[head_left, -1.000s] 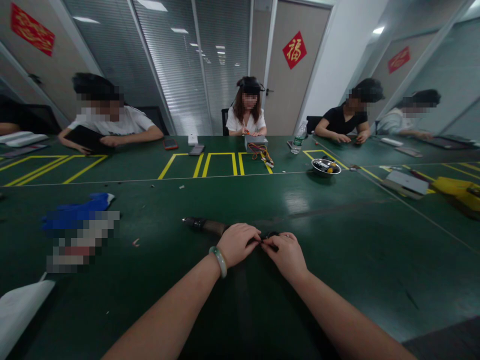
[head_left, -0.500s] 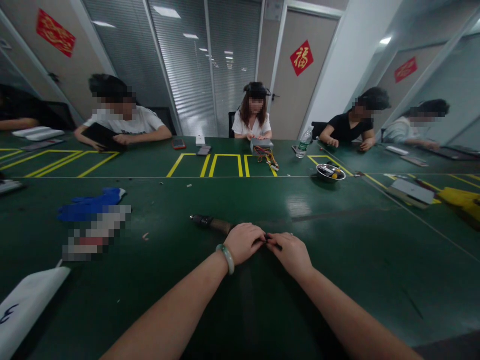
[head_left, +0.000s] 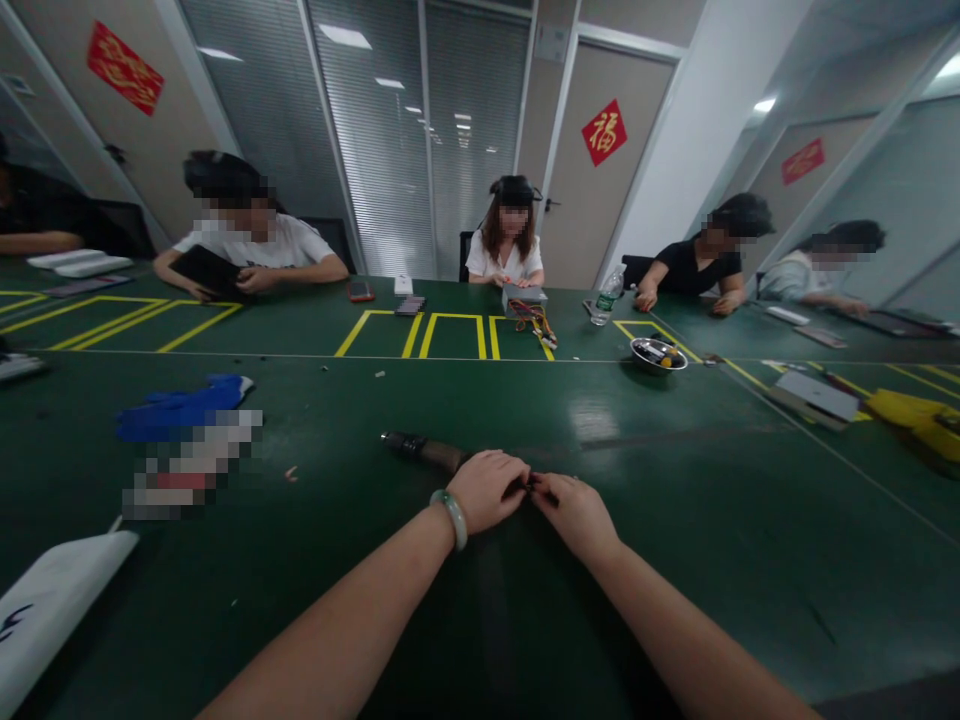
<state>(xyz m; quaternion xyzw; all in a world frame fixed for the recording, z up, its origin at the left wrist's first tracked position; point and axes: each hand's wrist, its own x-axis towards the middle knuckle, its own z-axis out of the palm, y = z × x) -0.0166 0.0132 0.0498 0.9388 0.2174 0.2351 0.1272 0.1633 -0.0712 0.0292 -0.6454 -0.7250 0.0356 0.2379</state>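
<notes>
A dark electric screwdriver (head_left: pixel 433 452) lies slantwise above the green table (head_left: pixel 315 600), its black collar and metal tip pointing to the far left. My left hand (head_left: pixel 491 488), with a pale bangle at the wrist, is closed around its near part and covers much of it. The fingertips of my right hand (head_left: pixel 576 508) are pinched at the tool's tail end, right against my left fingers. A small dark piece shows between the two hands; whether it is part of the screwdriver I cannot tell.
Blue gloves (head_left: pixel 184 407) and a white power strip or box (head_left: pixel 64 600) lie on the left. A metal bowl (head_left: pixel 658 356) of small parts, a water bottle (head_left: pixel 607 295) and a grey wired box (head_left: pixel 523 297) stand farther back. Several people sit around the table.
My hands stay closed at the screwdriver, the right fingers shifted very slightly. The camera view has tilted a little. Across the table, the person in black has moved a hand toward the bottle.
</notes>
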